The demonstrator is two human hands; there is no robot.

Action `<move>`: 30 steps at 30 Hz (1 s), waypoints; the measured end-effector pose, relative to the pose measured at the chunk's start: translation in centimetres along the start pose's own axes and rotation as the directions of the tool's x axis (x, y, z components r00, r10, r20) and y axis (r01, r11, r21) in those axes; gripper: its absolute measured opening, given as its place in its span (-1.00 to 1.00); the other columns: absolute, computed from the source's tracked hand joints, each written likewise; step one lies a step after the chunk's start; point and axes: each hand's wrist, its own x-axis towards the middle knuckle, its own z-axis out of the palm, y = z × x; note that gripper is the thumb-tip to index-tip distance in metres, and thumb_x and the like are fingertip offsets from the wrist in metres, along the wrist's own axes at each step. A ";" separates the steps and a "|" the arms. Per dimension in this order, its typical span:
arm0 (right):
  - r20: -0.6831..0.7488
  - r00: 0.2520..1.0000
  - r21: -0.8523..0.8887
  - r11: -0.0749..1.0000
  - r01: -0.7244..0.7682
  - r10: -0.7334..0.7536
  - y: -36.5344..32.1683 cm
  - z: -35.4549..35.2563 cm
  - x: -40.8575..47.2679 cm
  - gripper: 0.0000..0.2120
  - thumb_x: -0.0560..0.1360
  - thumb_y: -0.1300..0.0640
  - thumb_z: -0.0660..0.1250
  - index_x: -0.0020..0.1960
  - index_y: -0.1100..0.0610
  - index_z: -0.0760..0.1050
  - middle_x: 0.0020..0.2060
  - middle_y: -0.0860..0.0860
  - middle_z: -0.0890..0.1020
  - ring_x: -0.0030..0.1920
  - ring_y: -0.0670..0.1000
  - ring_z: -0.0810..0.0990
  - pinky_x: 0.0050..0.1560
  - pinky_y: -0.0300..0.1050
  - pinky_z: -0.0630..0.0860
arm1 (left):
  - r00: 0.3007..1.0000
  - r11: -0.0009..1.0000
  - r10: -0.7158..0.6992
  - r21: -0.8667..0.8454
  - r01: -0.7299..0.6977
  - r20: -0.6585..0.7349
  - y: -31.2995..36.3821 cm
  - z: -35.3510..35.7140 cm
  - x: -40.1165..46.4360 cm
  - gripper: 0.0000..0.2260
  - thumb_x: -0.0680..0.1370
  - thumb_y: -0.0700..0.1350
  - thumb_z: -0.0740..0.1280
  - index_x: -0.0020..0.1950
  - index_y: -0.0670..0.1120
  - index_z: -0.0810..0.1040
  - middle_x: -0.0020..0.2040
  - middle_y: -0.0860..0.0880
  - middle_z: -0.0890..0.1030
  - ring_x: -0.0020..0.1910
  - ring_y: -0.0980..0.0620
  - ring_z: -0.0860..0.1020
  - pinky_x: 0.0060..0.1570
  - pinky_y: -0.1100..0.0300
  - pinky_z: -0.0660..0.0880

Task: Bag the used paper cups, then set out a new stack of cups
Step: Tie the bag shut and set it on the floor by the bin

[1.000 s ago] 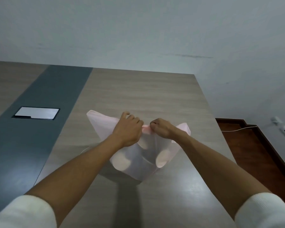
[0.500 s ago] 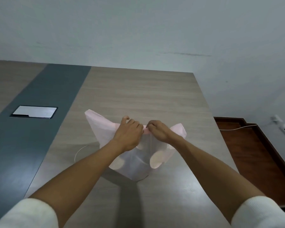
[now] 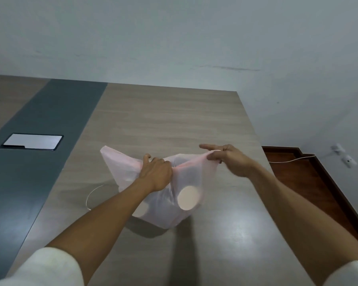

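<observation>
While the thin, translucent pale-pink plastic bag (image 3: 163,195) sits on the counter right in front of you, note what is inside it: at least two white paper cups, one round cup base (image 3: 188,198) pressing against the film on the right, another (image 3: 142,209) lower left, partly behind your forearm. How many more are in there you cannot tell through the plastic.

Your left hand (image 3: 156,174) is clenched around the gathered neck at the bag's middle, with one loose handle flap (image 3: 116,159) sticking up to its left. Your right hand (image 3: 229,159) pinches the other handle between thumb and fingers and stretches it out to the right, its forefinger extended. Judged from that, you are closing or knotting the bag.

Progress, as read from this view: the used cups look bagged, and the tie-off is not finished. No fresh stack of cups is anywhere in sight, so the second half of the task is untouched.

Outward: the bag rests on the light wood-grain counter (image 3: 174,120), which has a wide dark grey stripe (image 3: 39,151) running down its left side with a silver rectangular hatch plate (image 3: 32,141) set into it. A thin pale ring-shaped mark or loop (image 3: 91,195) lies just left of the bag; what it is, you cannot say. Beyond the right edge: reddish-brown wood floor (image 3: 310,182), a white cable (image 3: 291,160), a wall plug (image 3: 343,154), a plain pale wall.

Writing: none legible on bag, cups or plate.
</observation>
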 end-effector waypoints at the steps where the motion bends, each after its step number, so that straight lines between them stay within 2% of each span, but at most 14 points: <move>1: -0.010 1.000 0.246 0.969 0.017 -0.015 0.5 1.5 0.1 -0.71 0.51 0.25 0.35 0.19 0.28 0.65 0.15 0.06 0.71 0.06 0.00 0.64 0.08 -0.23 0.51 | 1.000 1.000 0.008 -0.019 -0.008 0.008 0.3 0.1 0.1 -0.81 0.55 -0.11 0.13 -0.22 0.04 0.46 -0.23 0.07 0.53 -0.09 -0.03 0.50 0.29 -0.14 0.14; 3: -0.061 0.998 0.554 0.832 0.012 0.026 0.9 4.3 0.7 -0.83 0.54 0.21 0.34 -0.10 0.29 0.64 -0.12 0.15 0.70 -0.07 0.06 0.67 0.05 -0.14 0.54 | 0.999 0.999 0.034 -0.026 -0.034 0.021 0.7 0.5 0.3 -0.78 0.58 -0.07 0.10 -0.18 0.06 0.49 -0.16 0.06 0.57 0.00 -0.05 0.54 0.35 -0.18 0.12; 5: -0.220 0.975 0.508 0.857 0.085 0.033 1.1 6.5 1.9 -0.80 0.54 0.18 0.39 -0.25 0.21 0.59 -0.29 0.10 0.57 -0.28 0.02 0.56 -0.13 -0.12 0.46 | 0.998 0.998 0.059 -0.022 -0.059 0.019 0.7 0.7 0.2 -0.78 0.62 -0.03 0.08 -0.11 0.09 0.50 -0.05 0.03 0.59 0.10 -0.05 0.53 0.40 -0.21 0.08; 7: -0.359 0.933 0.089 0.995 0.045 -0.010 1.9 8.0 2.9 -0.92 0.51 0.14 0.39 -0.10 0.13 0.63 -0.14 0.04 0.59 -0.19 -0.02 0.54 -0.01 -0.07 0.48 | 0.998 0.997 0.068 -0.047 -0.068 -0.006 0.3 0.7 -0.1 -0.78 0.64 0.01 0.06 -0.08 0.13 0.47 0.03 0.04 0.58 0.18 -0.03 0.51 0.44 -0.21 0.03; 8: -0.363 0.930 -0.231 0.972 -0.032 -0.056 2.6 8.6 3.4 -0.83 0.51 0.08 0.37 0.06 0.09 0.62 0.01 0.00 0.59 -0.04 -0.03 0.56 0.19 -0.02 0.46 | 0.997 0.996 0.060 -0.065 -0.063 -0.041 0.0 0.7 -0.4 -0.77 0.65 0.02 0.04 -0.05 0.13 0.49 0.06 0.05 0.58 0.20 -0.01 0.50 0.46 -0.20 0.01; 10: -0.324 0.941 -0.645 0.750 -0.143 -0.100 3.6 9.8 3.8 -0.54 0.50 -0.11 0.34 0.34 0.07 0.46 0.21 0.00 0.47 0.16 0.03 0.50 0.39 0.05 0.27 | 0.982 0.995 0.024 -0.087 -0.041 -0.187 -1.1 0.5 -1.1 -0.70 0.62 0.04 0.05 0.12 0.07 0.56 0.15 0.04 0.60 0.25 0.00 0.50 0.49 -0.19 0.00; 13: -0.351 0.919 -0.775 0.607 -0.176 -0.181 3.9 11.2 3.9 -0.25 0.40 -0.31 0.35 0.43 0.08 0.32 0.22 0.06 0.41 0.20 0.12 0.46 0.30 0.05 0.25 | 0.860 0.996 -0.062 -0.081 0.024 -0.506 -3.6 0.0 -2.6 -0.52 0.53 0.08 0.18 0.41 -0.06 0.45 0.41 -0.09 0.47 0.47 -0.10 0.36 0.49 -0.18 -0.02; 16: -0.412 0.890 -0.782 0.577 -0.236 -0.195 4.1 12.6 4.4 -0.27 0.38 -0.27 0.36 0.41 0.11 0.33 0.18 0.06 0.41 0.17 0.13 0.46 0.23 0.03 0.24 | 0.683 0.936 -0.345 -0.293 0.196 -0.644 -5.9 -0.7 -4.2 -0.24 0.48 0.20 0.36 0.56 -0.12 0.21 0.60 -0.17 0.19 0.61 -0.15 0.14 0.50 -0.16 -0.07; 17: -0.423 0.885 -0.789 0.560 -0.253 -0.195 4.2 13.0 4.6 -0.29 0.39 -0.26 0.35 0.39 0.13 0.34 0.17 0.07 0.41 0.16 0.13 0.47 0.24 0.04 0.26 | 0.637 0.853 -0.501 -0.458 0.249 -0.586 -6.4 -0.6 -4.7 -0.11 0.44 0.26 0.42 0.59 -0.12 0.12 0.62 -0.17 0.11 0.62 -0.14 0.09 0.52 -0.16 -0.05; 19: -0.417 0.886 -0.809 0.527 -0.261 -0.201 4.4 13.7 4.7 -0.33 0.42 -0.26 0.32 0.35 0.15 0.35 0.15 0.08 0.42 0.16 0.14 0.48 0.27 0.07 0.29 | 0.602 0.516 -0.747 -0.817 0.256 -0.283 -7.2 0.0 -5.3 0.15 0.30 0.35 0.54 0.63 -0.02 -0.08 0.66 -0.09 0.05 0.62 -0.11 0.13 0.54 -0.17 0.11; 21: -0.400 0.890 -0.824 0.512 -0.244 -0.220 4.6 14.3 4.8 -0.37 0.44 -0.26 0.31 0.31 0.16 0.35 0.13 0.08 0.42 0.15 0.14 0.50 0.26 0.07 0.33 | 0.684 0.147 -0.728 -0.968 0.206 0.035 -7.5 0.9 -5.5 0.24 0.18 0.32 0.63 0.61 0.11 -0.10 0.59 -0.05 0.25 0.48 -0.14 0.39 0.43 -0.17 0.38; 22: -0.394 0.890 -0.832 0.500 -0.240 -0.228 4.8 14.5 4.9 -0.37 0.44 -0.28 0.31 0.30 0.15 0.35 0.12 0.08 0.42 0.14 0.13 0.50 0.24 0.06 0.35 | 0.731 0.073 -0.674 -0.976 0.207 0.105 -7.4 1.3 -5.4 0.21 0.14 0.28 0.67 0.59 0.09 0.01 0.49 -0.04 0.41 0.36 -0.11 0.51 0.33 -0.15 0.50; 26: -0.347 0.894 -0.897 0.380 -0.227 -0.284 5.4 15.0 5.2 -0.35 0.47 -0.35 0.26 0.30 0.15 0.38 0.11 0.09 0.45 0.09 0.13 0.51 0.16 0.06 0.39 | 0.795 0.237 -0.600 -0.929 0.283 0.089 -6.0 1.4 -3.8 -0.22 0.07 0.37 0.64 0.16 0.04 0.57 0.07 0.05 0.68 0.02 -0.01 0.67 0.02 -0.06 0.66; 30: -0.281 0.910 -0.945 0.255 -0.206 -0.304 5.8 15.3 4.8 -0.53 0.54 -0.19 0.23 0.30 0.12 0.41 0.15 0.12 0.44 0.08 0.14 0.51 0.16 0.08 0.37 | 0.902 0.555 -0.391 -0.829 0.070 -0.186 -3.3 -0.3 -2.8 -0.55 0.34 0.13 0.57 0.14 -0.01 0.59 0.09 0.00 0.65 0.07 -0.04 0.61 0.08 0.02 0.58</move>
